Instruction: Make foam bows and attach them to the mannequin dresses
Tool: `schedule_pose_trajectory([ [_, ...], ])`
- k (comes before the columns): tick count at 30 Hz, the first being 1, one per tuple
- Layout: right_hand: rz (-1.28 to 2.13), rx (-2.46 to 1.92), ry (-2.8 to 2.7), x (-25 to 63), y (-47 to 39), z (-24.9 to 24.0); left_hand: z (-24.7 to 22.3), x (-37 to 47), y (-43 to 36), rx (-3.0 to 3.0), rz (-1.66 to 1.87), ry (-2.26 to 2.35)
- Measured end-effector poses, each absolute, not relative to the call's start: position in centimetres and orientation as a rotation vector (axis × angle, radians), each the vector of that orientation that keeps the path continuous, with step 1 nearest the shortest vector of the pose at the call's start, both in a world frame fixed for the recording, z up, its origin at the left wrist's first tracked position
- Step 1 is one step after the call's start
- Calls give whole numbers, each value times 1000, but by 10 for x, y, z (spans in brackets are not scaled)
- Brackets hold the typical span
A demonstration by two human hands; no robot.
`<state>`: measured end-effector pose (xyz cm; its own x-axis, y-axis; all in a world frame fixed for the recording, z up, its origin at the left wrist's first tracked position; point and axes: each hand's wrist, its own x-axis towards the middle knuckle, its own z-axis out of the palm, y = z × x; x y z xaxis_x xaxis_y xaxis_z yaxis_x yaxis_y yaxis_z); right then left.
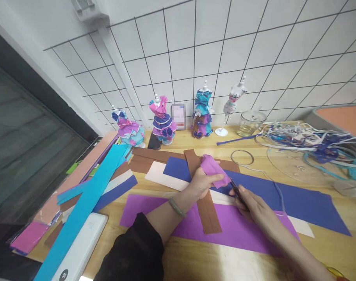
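Observation:
My left hand (203,182) pinches a small folded piece of purple paper (214,170), with a bracelet on that wrist. At the paper's right edge, my right hand (250,203) is wrapped round dark-handled scissors (239,192), whose tips touch or nearly touch the paper. Below both hands lie a large purple sheet (189,228), a brown strip (209,214), a white sheet (163,177) and a long blue sheet (301,197), overlapping on the table.
Small dress forms (203,113) stand along the tiled wall. Tangled ribbons (307,140), a glass jar (250,124) and a wire ring (242,157) are at the right. Turquoise paper (87,207) and a white device (81,248) lie at the left.

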<state>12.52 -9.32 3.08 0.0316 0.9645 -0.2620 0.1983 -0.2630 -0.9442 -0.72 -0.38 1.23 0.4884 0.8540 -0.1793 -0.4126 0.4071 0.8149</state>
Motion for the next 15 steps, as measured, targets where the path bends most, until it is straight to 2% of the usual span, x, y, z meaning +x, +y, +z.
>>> schedule_pose_trajectory([
  [15,1338,-1522,-1164,125,-90,25,3,-3,-5,819,868,642],
])
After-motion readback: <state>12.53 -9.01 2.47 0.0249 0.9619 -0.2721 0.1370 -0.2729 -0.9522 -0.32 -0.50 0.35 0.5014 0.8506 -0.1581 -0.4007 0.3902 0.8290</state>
